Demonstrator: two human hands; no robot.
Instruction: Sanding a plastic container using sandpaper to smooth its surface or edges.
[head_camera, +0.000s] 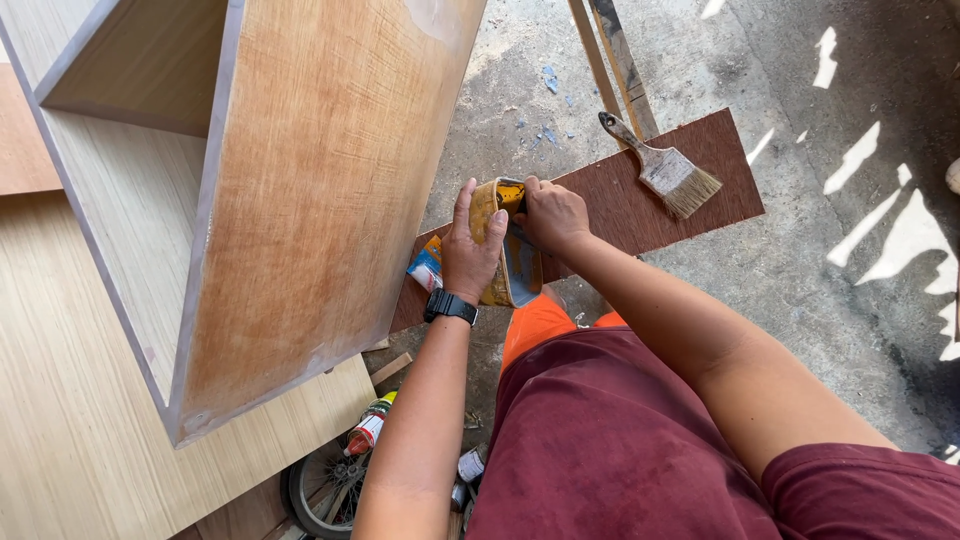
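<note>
A rectangular glue-stained tin can (505, 262) lies on its side on a dark brown board (620, 205). My left hand (468, 245), with a black watch on the wrist, clasps the can's left side. My right hand (550, 213) grips the top end of the can at its yellow cap. A wide paintbrush (668, 170) with pale bristles rests on the same board, to the right of my hands.
A large plywood cabinet box (300, 190) stands on a pale wooden panel (70, 400) at left. Wooden strips (612, 55) lie on the concrete floor behind the brush. A small wheel (322, 490) and a tube (368, 428) lie below the panel's edge.
</note>
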